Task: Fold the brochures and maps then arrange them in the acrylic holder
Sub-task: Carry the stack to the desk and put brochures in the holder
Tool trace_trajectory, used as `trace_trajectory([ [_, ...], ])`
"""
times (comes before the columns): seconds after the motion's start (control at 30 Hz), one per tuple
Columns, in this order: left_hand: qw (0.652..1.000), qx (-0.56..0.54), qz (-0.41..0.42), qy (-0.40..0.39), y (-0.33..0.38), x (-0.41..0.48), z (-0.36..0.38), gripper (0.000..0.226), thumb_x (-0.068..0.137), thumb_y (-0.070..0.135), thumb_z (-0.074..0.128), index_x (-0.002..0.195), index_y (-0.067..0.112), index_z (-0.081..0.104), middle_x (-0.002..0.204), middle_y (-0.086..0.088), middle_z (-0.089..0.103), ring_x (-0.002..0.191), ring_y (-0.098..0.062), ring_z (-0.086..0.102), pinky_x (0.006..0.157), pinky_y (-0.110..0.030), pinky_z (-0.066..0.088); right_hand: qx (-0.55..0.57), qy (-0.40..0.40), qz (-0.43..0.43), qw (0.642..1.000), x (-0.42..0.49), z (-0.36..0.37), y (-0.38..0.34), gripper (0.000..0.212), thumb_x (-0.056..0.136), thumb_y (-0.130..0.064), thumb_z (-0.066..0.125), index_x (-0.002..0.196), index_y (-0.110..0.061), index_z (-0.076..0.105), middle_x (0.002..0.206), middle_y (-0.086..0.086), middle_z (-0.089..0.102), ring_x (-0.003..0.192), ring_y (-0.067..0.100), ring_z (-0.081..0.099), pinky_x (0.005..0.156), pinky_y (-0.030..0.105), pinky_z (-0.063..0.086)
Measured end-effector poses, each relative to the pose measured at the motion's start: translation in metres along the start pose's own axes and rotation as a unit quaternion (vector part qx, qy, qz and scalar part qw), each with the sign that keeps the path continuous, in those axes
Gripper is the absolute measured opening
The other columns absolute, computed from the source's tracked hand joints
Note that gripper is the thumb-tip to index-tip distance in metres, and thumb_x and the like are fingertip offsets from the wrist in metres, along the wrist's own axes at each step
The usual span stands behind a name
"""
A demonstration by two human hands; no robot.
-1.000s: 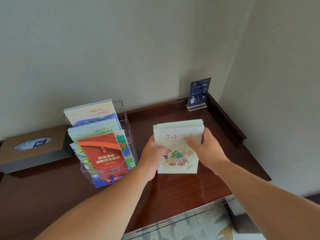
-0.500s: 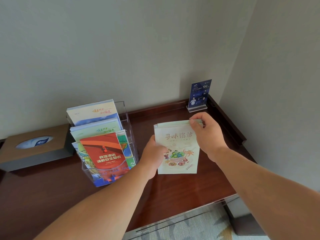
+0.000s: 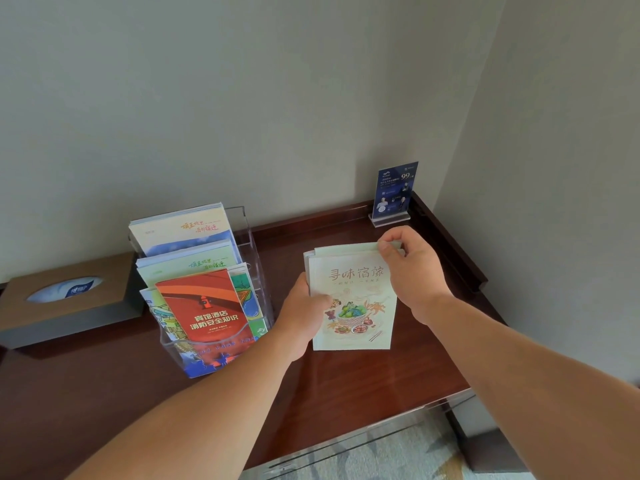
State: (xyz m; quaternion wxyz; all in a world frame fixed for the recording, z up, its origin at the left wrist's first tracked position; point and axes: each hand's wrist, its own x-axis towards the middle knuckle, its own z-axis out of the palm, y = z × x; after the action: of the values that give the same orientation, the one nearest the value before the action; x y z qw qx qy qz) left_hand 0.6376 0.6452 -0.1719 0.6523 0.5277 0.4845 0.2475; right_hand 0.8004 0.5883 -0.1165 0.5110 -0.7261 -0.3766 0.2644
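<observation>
Pale-green folded paper brochure, food illustration on cover (image 3: 356, 306): rests on dark wooden desk (image 3: 346, 393), right of clear acrylic tiered holder (image 3: 257, 271).
Risk, as we judge: inner panels peek out at far edge; lift by corner could spring fold open.
Our left hand (image 3: 304, 313): curled, grips left edge.
Our right hand (image 3: 408, 271): pinches far right corner.

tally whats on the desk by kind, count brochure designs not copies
acrylic holder: 1
brochure designs in it: 4 (cream, green, red, illustrated map)
food brochure, held by left hand and right hand: 1
tissue box: 1
blue table sign: 1
total: 8
</observation>
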Motion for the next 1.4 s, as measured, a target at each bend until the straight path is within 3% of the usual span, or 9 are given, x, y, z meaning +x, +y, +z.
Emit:
trace_trajectory([
  [0.13,1.0,0.018,0.011,-0.014,-0.001,0.0,-0.003,0.04,0.094,0.005,0.056,0.125,0.029,0.052,0.124,0.004,0.065,0.112,-0.018,0.062,0.096,-0.047,0.051,0.006,0.009,0.007,1.0,0.001,0.001,0.0,0.02,0.099,-0.023,0.052,0.083,-0.036,0.057,0.088,-0.01,0.06,0.081,0.012,0.058,0.055,0.021,0.044],
  [0.27,0.999,0.006,0.007,-0.049,0.0,-0.001,-0.007,0.038,0.094,0.006,0.056,0.121,0.033,0.055,0.122,0.008,0.066,0.111,-0.015,0.063,0.092,-0.041,0.052,0.002,0.007,0.019,1.0,0.007,-0.003,-0.002,0.02,0.098,-0.023,0.054,0.083,-0.035,0.059,0.085,-0.007,0.061,0.064,0.009,0.051,0.041,0.014,0.037],
  [0.4,0.997,-0.005,-0.004,-0.077,0.003,-0.002,-0.008,0.039,0.094,0.004,0.055,0.121,0.032,0.055,0.122,0.006,0.067,0.111,-0.016,0.063,0.093,-0.042,0.051,0.019,0.011,0.032,0.999,0.014,-0.01,-0.006,0.02,0.099,-0.025,0.054,0.081,-0.033,0.059,0.085,-0.005,0.063,0.07,0.012,0.057,0.038,0.012,0.036],
  [0.5,0.995,-0.008,-0.007,-0.098,0.005,-0.004,-0.007,0.042,0.094,0.002,0.054,0.127,0.028,0.053,0.124,0.004,0.066,0.114,-0.019,0.062,0.089,-0.037,0.052,0.024,0.02,0.03,0.999,0.02,-0.015,-0.007,0.018,0.099,-0.027,0.054,0.083,-0.033,0.059,0.09,-0.004,0.064,0.078,0.015,0.061,0.043,0.017,0.04],
  [0.63,0.995,-0.008,-0.019,-0.101,0.006,-0.006,-0.007,0.036,0.096,0.003,0.052,0.125,0.025,0.054,0.124,-0.001,0.067,0.113,-0.023,0.063,0.096,-0.05,0.05,0.022,0.039,0.043,0.998,0.025,-0.018,-0.007,0.015,0.099,-0.027,0.054,0.086,-0.033,0.058,0.094,-0.007,0.064,0.085,0.013,0.062,0.048,0.02,0.045],
  [0.83,0.995,-0.011,-0.032,-0.097,0.003,-0.009,-0.01,0.033,0.097,0.005,0.052,0.125,0.022,0.055,0.122,-0.002,0.068,0.113,-0.025,0.063,0.099,-0.052,0.048,0.046,0.065,0.061,0.995,0.033,-0.029,-0.005,0.012,0.098,-0.027,0.055,0.088,-0.032,0.059,0.092,-0.007,0.065,0.084,0.013,0.064,0.054,0.024,0.05],
  [0.97,0.994,-0.035,-0.044,-0.093,0.001,-0.009,-0.011,0.036,0.097,0.002,0.05,0.129,0.019,0.053,0.125,-0.005,0.066,0.116,-0.027,0.061,0.102,-0.053,0.044,0.107,0.009,0.124,0.986,0.029,-0.03,0.007,0.008,0.096,-0.028,0.058,0.104,-0.028,0.061,0.099,-0.002,0.07,0.082,0.021,0.071,0.068,0.037,0.061],
  [1.07,0.994,-0.038,-0.046,-0.088,0.001,-0.008,-0.012,0.036,0.097,0.002,0.05,0.128,0.018,0.053,0.125,-0.006,0.066,0.117,-0.028,0.06,0.105,-0.056,0.041,0.077,-0.01,0.141,0.987,0.025,-0.029,0.017,0.009,0.099,-0.025,0.054,0.101,-0.026,0.063,0.102,-0.001,0.07,0.086,0.021,0.072,0.077,0.04,0.061],
  [1.4,0.994,-0.042,-0.049,-0.091,0.002,-0.009,-0.011,0.036,0.097,0.003,0.05,0.13,0.018,0.053,0.125,-0.006,0.066,0.118,-0.029,0.06,0.106,-0.059,0.04,0.052,0.018,0.119,0.991,0.024,-0.027,0.013,0.016,0.099,-0.025,0.054,0.087,-0.032,0.061,0.094,-0.008,0.07,0.079,0.015,0.072,0.053,0.023,0.053],
])
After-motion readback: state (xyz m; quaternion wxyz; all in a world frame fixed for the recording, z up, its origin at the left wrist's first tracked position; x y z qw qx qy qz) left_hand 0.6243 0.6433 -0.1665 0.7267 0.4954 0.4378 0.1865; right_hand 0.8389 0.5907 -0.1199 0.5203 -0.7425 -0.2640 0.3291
